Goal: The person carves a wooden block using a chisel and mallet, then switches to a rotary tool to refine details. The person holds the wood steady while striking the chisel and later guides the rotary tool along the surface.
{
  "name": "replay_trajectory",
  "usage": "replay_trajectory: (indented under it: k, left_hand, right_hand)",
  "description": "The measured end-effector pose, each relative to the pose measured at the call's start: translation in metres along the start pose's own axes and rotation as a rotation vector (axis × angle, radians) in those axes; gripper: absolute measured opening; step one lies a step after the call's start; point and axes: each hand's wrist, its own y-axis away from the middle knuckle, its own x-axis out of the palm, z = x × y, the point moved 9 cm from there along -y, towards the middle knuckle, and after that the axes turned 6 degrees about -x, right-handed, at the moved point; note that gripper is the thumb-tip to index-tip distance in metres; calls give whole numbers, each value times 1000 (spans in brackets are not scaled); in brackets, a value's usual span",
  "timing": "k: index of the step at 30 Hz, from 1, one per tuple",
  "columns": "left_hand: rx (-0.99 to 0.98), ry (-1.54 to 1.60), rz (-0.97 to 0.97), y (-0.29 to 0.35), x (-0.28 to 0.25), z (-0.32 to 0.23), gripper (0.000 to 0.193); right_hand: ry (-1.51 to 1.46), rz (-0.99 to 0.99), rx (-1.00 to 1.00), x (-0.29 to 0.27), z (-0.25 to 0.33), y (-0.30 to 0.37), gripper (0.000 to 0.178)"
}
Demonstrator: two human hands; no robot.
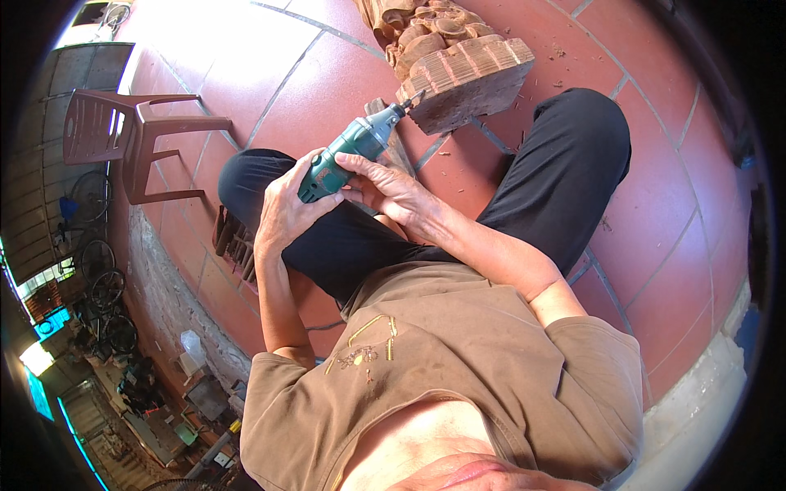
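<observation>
A green die grinder (342,159) with a grey metal nose and a thin bit slants up and to the right between my hands. My left hand (285,200) is closed round its rear end. From the other side my right hand (386,188) grips the body, the thumb lying along the casing. Just beyond the bit's tip is a carved wooden piece (458,74), lying on its side with its flat base toward me. I cannot tell from this view whether the bit touches the wood.
Under the grinder a piece of wood (399,149) is partly hidden. Several wooden-looking tools (236,250) lie beside my left knee. A brown plastic chair (147,135) stands at the left. Wood chips are scattered over the red tiled floor (655,172). Bicycles (102,286) and clutter line the far left.
</observation>
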Motion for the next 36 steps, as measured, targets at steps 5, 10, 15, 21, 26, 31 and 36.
replay_trajectory:
  k: [5, 10, 15, 21, 26, 31, 36]
  left_hand:
    - [3, -19, -9, 0, -1, 0, 65]
    - [-5, -9, -10, -1, -1, -1, 65]
    - [-6, -14, -15, -1, -1, 1, 65]
    - [-19, -2, -5, -1, -1, 3, 65]
    - [-30, 0, -5, -2, -1, 2, 65]
    - [-31, 0, -13, -2, 0, 4, 66]
    - [-28, 4, -14, -3, 0, 4, 67]
  right_hand:
    - [-1, -16, -13, 2, 3, 1, 24]
    - [-11, -11, -16, 1, 3, -2, 25]
    - [-9, -16, -15, 2, 4, -2, 27]
    - [-9, -19, -10, 2, 5, -1, 28]
    - [-16, -17, -6, 2, 5, -2, 28]
    - [-24, -4, 8, 0, 3, -5, 27]
    - [-13, -6, 5, 1, 4, -5, 27]
